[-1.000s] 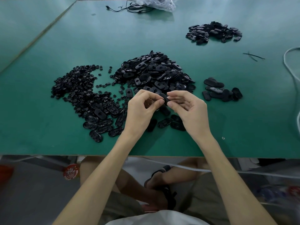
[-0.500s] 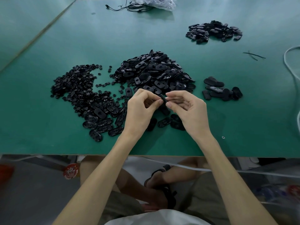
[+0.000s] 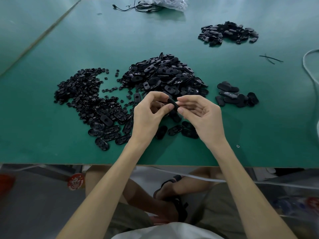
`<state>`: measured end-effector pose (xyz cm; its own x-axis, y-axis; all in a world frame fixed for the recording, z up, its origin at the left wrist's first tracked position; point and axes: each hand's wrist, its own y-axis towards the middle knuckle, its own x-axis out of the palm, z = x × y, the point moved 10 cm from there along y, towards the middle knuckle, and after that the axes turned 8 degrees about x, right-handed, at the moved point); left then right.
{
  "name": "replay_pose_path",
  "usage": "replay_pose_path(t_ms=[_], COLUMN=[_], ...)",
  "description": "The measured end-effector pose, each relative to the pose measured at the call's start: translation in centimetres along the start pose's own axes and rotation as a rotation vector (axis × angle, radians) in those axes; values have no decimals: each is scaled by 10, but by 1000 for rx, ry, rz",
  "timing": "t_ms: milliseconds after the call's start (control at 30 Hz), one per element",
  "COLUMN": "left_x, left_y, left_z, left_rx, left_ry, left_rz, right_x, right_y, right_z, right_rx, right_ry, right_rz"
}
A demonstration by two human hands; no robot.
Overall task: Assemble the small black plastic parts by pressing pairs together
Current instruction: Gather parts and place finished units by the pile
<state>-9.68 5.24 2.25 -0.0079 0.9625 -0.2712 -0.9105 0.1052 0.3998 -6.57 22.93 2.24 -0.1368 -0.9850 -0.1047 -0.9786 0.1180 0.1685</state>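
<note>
Your green surface [image 3: 51, 135] carries a big heap of oval shells [image 3: 162, 75] at centre, with a heap of small round pieces [image 3: 81, 90] to its left. Just nearer, your left grip [image 3: 148, 116] and right grip [image 3: 202, 118] both pinch one black oval part [image 3: 172, 105] between fingertips, above the surface.

Green table [image 3: 51, 135] is carrying a big oval pile [image 3: 164, 75] mid-frame, tiny bits [image 3: 81, 90] spreading left of it, small heap [image 3: 236, 97] sitting center-right, far heap [image 3: 227, 33] upper right, cables [image 3: 138, 8] and bag [image 3: 170, 2] lying up top.
</note>
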Motion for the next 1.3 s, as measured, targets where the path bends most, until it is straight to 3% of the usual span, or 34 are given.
replay_pose_path(t_ms=[433,633,1300], left_x=[3,7,19], left_y=[3,2,-1], left_z=[14,5,2], left_rx=[129,44,40], left_ry=[-50,-186,-144], left_rz=[-39,-37,-136], right_x=[0,-4,-5], right_y=[2,3,2], right_z=[-2,2,5], right_rx=[-12,19,49], right_ry=[-27,-66,-54], right_rz=[37,80,64])
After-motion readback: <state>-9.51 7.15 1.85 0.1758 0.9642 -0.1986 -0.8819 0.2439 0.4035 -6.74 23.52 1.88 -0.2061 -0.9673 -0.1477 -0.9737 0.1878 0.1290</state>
